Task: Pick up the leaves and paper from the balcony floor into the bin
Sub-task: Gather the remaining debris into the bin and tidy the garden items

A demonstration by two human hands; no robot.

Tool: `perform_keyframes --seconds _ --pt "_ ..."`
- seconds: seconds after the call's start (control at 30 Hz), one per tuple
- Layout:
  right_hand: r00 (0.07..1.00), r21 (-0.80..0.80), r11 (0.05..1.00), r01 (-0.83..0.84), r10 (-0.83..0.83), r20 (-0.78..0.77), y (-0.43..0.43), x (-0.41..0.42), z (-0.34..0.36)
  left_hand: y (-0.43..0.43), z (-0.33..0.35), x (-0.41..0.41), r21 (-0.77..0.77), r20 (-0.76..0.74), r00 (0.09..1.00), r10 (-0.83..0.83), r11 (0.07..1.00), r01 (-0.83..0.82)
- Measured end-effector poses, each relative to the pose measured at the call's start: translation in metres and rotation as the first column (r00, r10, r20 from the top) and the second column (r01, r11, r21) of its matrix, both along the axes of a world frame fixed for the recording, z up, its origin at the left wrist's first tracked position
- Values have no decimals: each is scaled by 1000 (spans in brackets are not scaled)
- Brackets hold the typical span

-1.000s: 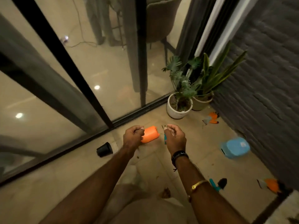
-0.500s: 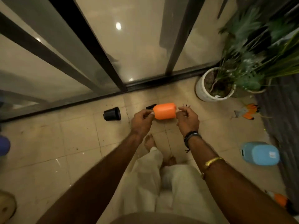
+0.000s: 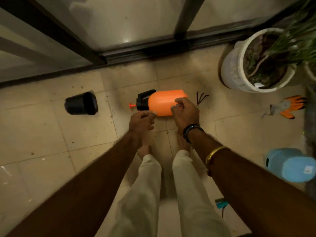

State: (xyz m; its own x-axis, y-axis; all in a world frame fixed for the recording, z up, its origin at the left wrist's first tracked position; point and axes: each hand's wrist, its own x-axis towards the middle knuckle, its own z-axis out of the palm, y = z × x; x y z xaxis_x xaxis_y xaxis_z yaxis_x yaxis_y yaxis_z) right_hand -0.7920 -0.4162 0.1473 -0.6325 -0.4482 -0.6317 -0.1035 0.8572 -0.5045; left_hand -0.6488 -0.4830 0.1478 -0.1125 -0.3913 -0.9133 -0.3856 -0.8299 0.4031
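1. Lying loose on the tiled balcony floor point(image 3: 85, 134), small brown leaf bits point(image 3: 32, 153) are the only litter we can make out. Most sit left of our arms, well apart from our hands.
2. Our left hand point(image 3: 142, 120) is curled, thumb drawn against forefinger; we cannot tell whether it pinches anything.
3. Our right hand point(image 3: 185, 112) is curled too, fingertips drawn together in front of an orange spray bottle point(image 3: 162, 101). We cannot tell whether it touches the bottle or holds something.
4. The bottle lies on its side, its black pump head pointing left.
5. A small hand rake point(image 3: 201, 98) lies just beside the bottle's base.
6. A black pot point(image 3: 81, 103) lies tipped over to the left.
7. To the right we see a white planter point(image 3: 234, 71) near the door track, an orange-and-grey glove point(image 3: 289, 106), and a blue container point(image 3: 290, 165) on its side.
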Motion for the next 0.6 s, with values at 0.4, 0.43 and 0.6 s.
perform_keyframes --seconds 0.4,0.43,0.6 --pt "966 193 952 -237 253 -60 -14 -45 -164 12 -169 -58 -5 74 986 148 989 -148" --pt "967 199 951 -237 251 -47 -11 -45 -167 13 -174 -59 -6 65 985 161 987 -161" --pt "953 189 943 -274 292 -75 7 -37 -152 25 -163 -53 -39 40 985 167 985 -166"
